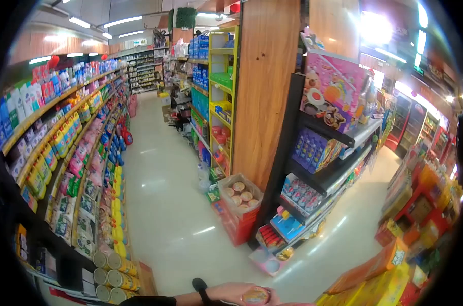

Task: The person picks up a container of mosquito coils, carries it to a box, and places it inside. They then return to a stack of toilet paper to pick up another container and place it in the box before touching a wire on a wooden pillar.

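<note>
At the bottom edge, my left hand (228, 292) reaches in from the left, with a dark sleeve and a black band at its wrist. It is closed around a small round tub (255, 296) with a printed orange-and-white lid facing up. My right hand (273, 297) shows only in part, its fingers curled against the tub's right side. The lower part of the tub is hidden. Ahead, a cardboard carton (225, 184) holds several round-topped tubs (239, 186) that look similar, and it rests on a red crate (237, 227) beside a wood-panelled pillar (264, 86).
Shelves of bottles and packets (63, 148) line the left, with yellow cans (121, 280) at their near end. A black rack (305, 176) of boxed goods stands right of the pillar. Yellow and orange cartons (369, 270) fill the lower right. A tiled aisle (157, 168) runs back.
</note>
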`<control>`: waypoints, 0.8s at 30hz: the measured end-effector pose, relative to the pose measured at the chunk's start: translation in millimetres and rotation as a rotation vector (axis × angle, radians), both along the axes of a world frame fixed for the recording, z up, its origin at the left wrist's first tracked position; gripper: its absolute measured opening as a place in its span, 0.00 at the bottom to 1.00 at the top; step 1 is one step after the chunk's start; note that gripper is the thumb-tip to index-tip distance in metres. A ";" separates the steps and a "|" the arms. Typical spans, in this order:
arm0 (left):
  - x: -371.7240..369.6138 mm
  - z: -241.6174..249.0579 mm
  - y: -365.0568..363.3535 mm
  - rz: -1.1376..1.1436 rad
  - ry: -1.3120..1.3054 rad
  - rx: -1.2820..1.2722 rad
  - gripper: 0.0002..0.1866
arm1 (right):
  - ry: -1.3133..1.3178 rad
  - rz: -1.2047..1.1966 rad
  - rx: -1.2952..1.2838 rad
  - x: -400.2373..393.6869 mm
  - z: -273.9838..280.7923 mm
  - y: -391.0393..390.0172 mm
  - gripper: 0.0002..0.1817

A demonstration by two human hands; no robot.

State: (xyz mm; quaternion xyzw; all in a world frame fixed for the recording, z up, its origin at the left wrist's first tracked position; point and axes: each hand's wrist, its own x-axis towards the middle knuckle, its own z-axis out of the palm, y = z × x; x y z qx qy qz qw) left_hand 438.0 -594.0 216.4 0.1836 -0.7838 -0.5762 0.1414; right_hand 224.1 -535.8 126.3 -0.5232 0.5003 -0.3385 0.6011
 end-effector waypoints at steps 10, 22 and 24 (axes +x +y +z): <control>166.3 -3.3 -60.3 0.210 -0.066 0.080 0.34 | 0.031 0.186 -0.127 152.7 21.6 -109.5 0.55; 292.3 -53.0 -62.1 0.994 -0.071 -0.055 0.46 | 0.022 0.411 -0.180 294.0 29.3 -196.2 0.55; 301.9 -80.8 -57.5 1.020 -0.017 -0.024 0.44 | 0.026 0.437 -0.165 304.3 26.8 -204.9 0.55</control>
